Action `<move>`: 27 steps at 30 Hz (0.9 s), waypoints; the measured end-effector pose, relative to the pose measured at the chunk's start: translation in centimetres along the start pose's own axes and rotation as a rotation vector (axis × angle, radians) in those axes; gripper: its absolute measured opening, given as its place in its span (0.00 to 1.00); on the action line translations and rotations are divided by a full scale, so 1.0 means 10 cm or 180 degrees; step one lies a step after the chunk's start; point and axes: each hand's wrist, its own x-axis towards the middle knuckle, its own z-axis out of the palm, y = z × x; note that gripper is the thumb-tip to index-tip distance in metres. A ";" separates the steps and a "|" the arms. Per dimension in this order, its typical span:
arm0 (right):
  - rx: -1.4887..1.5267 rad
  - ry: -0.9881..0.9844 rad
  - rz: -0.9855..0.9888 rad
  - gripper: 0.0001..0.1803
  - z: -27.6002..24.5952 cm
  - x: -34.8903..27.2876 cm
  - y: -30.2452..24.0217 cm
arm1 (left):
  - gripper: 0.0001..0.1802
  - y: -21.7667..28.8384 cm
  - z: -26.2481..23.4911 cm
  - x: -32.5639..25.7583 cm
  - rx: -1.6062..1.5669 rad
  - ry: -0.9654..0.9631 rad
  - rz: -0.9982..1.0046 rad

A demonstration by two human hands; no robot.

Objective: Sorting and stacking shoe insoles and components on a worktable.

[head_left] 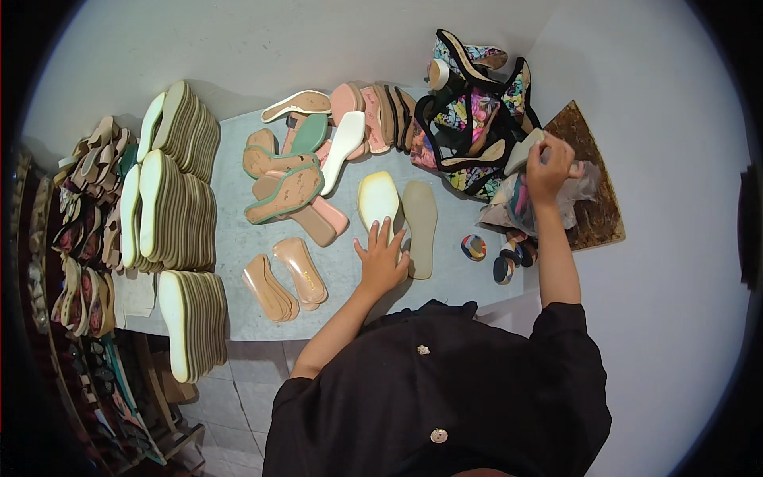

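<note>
My left hand (384, 266) lies with spread fingers on the lower part of a cream, yellow-edged shoe sole (378, 197). Beside it on the right, close to my thumb, lies a grey-green sole (420, 230). My right hand (550, 168) is raised at the right, its fingers closed on a pale, flat-looking piece (521, 153); its exact kind is partly hidden by the fingers. Just below that hand sits a clear plastic bag (517, 208) with coloured contents. Floral wedge sandals (465, 111) with black edging are heaped to the hand's left.
Tall stacks of soles (179, 211) line the table's left side. Green, pink and tan sole pieces (294, 179) lie mid-left, shiny tan insoles (302, 274) nearer me. Small striped round pieces (474, 247) sit at right. A brown board (592, 179) leans at the wall; shoe racks (87, 238) stand far left.
</note>
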 end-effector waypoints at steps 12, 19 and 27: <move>0.2865 -0.0025 0.1449 0.07 -0.46 0.38 -0.75 | 0.28 0.09 -0.19 0.04 -0.0442 -0.0175 -0.0274; 0.4050 -0.0596 0.2666 0.13 -0.48 -0.85 -1.53 | 0.34 0.01 -0.50 0.13 -0.3887 0.0570 -0.1043; 0.4749 -0.3433 0.2485 0.31 -0.78 -1.48 -1.77 | 0.34 -0.27 -0.86 0.05 -0.4646 0.1691 -0.1552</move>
